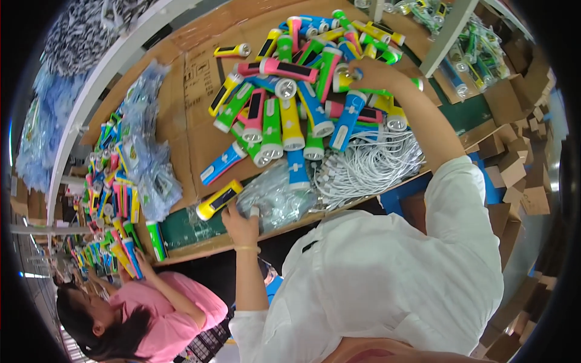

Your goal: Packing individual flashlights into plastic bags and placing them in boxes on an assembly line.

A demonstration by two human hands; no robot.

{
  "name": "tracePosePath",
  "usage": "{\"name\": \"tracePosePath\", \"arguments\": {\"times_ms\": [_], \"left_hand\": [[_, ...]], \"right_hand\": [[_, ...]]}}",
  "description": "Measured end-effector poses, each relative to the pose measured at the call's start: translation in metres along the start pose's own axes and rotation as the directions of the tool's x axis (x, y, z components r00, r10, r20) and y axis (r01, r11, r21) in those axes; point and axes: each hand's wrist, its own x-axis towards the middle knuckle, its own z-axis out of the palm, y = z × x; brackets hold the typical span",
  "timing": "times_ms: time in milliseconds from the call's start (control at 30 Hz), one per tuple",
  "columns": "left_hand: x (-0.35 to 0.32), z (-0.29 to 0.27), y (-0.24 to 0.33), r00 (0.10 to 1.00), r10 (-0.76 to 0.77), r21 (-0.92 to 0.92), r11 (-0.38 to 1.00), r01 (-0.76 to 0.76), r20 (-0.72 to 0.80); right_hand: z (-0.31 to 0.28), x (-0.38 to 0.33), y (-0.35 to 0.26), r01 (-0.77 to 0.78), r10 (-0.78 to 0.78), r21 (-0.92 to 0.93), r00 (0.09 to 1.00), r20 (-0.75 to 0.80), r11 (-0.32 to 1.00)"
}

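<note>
A large heap of flashlights (pixel 292 127) in green, blue, yellow and pink, with white-rimmed lens heads, lies on the cardboard-covered table in front of me. My right hand (pixel 370 74) reaches into the far right of the heap, its fingers closed round the head end of a yellow flashlight (pixel 342 80). Near the front edge, my left hand (pixel 241 226) has thumb and finger apart, with something white at the thumb tip. Its finger is beside a separate yellow flashlight (pixel 219 200) with a dark panel; clear plastic bags (pixel 275 192) lie at the thumb.
White cords (pixel 372 168) are bundled at the heap's front right. Left of the cardboard (pixel 190 115) lie more plastic bags (pixel 148 160) and flashlights. A co-worker in pink (pixel 172 308) handles flashlights at the lower left. White posts (pixel 449 37) and cardboard boxes (pixel 505 100) stand right.
</note>
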Motion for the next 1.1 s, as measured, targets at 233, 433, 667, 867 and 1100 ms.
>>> {"name": "tracePosePath", "arguments": {"times_ms": [233, 433, 667, 867, 1100], "left_hand": [[0.003, 0.004, 0.048, 0.911, 0.413, -0.039, 0.910, -0.413, 0.007], [0.011, 0.014, 0.054, 0.902, 0.430, 0.020, 0.902, -0.431, 0.035], [0.022, 0.012, 0.050, 0.937, 0.325, 0.002, 0.945, -0.328, 0.129], [0.020, 0.007, 0.059, 0.975, 0.180, 0.000, 0.983, -0.182, 0.131], [0.020, 0.006, 0.068, 0.979, 0.173, 0.010, 0.985, -0.175, 0.104]], "right_hand": [[-0.025, 0.005, 0.021, -0.108, 0.096, 0.274, 0.994, 0.057, 0.956], [-0.037, 0.079, 0.158, -0.357, 0.385, 0.144, 0.846, -0.369, 0.923], [-0.019, 0.157, 0.301, -0.605, 0.550, -0.090, 0.768, -0.328, 0.791], [-0.016, 0.192, 0.261, -0.724, 0.727, -0.165, 0.684, -0.051, 0.670], [-0.003, 0.202, 0.298, -0.692, 0.694, 0.079, 0.720, -0.005, 0.718]]}}
